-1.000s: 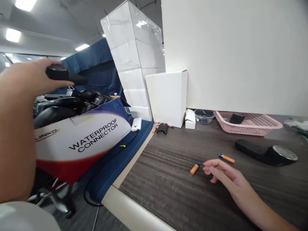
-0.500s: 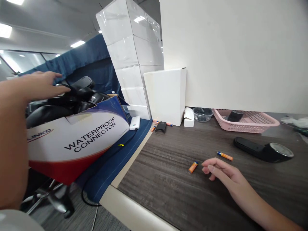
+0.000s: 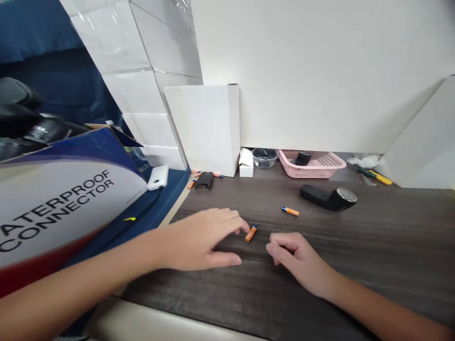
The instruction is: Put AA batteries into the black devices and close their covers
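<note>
An orange AA battery (image 3: 250, 233) lies tilted on the dark wood-grain desk (image 3: 359, 265), between my hands. My left hand (image 3: 202, 239) rests open on the desk, its fingertips at the battery's left side, touching it or very close. My right hand (image 3: 295, 258) sits to the battery's right, fingers loosely curled, holding nothing and slightly apart from it. A second orange battery (image 3: 290, 211) lies farther back, beyond my right hand.
A black device with a round metal end (image 3: 329, 197) lies behind the batteries. Along the wall stand a pink basket (image 3: 311, 164), a glass bowl (image 3: 264, 157) and white boxes (image 3: 202, 128). A "Waterproof Connector" carton (image 3: 64, 203) holding black items stands left of the desk.
My left hand has left the black items in the carton and now lies on the desk by the near battery. My right hand has shifted slightly. The view has swung toward the desk.
</note>
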Tool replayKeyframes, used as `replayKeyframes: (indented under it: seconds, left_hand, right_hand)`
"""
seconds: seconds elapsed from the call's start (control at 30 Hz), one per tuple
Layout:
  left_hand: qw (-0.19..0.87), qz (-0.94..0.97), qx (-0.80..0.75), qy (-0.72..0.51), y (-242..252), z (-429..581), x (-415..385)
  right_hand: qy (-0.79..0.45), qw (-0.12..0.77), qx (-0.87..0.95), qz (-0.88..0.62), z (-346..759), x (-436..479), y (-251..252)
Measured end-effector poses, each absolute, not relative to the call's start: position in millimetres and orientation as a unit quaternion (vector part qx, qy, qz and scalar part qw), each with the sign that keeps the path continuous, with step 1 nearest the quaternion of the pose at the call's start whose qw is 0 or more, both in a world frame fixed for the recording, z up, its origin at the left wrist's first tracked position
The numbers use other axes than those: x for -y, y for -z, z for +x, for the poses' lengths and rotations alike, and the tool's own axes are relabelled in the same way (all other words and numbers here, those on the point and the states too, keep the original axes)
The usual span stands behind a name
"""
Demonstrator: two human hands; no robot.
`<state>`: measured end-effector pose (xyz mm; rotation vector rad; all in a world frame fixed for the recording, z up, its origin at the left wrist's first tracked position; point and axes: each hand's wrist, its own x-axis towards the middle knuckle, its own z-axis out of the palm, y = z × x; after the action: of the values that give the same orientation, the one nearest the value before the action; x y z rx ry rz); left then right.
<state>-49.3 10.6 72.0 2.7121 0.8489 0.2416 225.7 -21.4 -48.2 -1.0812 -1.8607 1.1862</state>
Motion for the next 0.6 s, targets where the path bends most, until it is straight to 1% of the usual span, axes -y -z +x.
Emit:
replayKeyframes:
  seconds: [0.07,0.13,0.23,0.27,0.3,0.37,0.47,0.53,0.6]
  left_hand:
    - [0.146,0.957,-0.245,-0.048,-37.6,-23.3,-28.1]
    - [0.16,0.96,-0.225,-0.055,-13.0,-8.8,-47.0]
    - [0.189,0.954,-0.215,-0.093,5.0,-1.0,-68.0]
    - [0.189,0.952,-0.217,-0.102,7.3,-0.4,-72.2]
    - [0.188,0.951,-0.22,-0.111,8.5,-0.3,-75.0]
    - [0.191,0.947,-0.226,-0.124,9.4,-0.6,-77.7]
    - [0.202,0.94,-0.236,-0.14,10.6,-0.1,-78.0]
    - [0.202,0.935,-0.251,-0.149,11.6,2.0,-78.0]
    - [0.195,0.928,-0.267,-0.174,11.3,6.4,-78.3]
  right_hand:
    - [-0.413,0.32,0.741,-0.421,226.3,23.0,41.1]
    - [-0.334,0.339,0.758,-0.446,235.9,16.0,28.2]
    - [-0.12,0.376,0.782,-0.483,273.9,-9.0,2.0]
    - [-0.046,0.377,0.777,-0.503,292.4,-18.9,-5.6]
    - [-0.003,0.358,0.768,-0.531,312.5,-28.4,-11.2]
    - [0.0,0.299,0.756,-0.582,353.9,-43.8,-14.0]
    - [-0.069,0.227,0.725,-0.647,403.0,-55.6,-1.3]
    - [-0.116,0.224,0.711,-0.656,418.5,-58.6,8.8]
    - [-0.148,0.254,0.697,-0.655,418.7,-61.0,12.1]
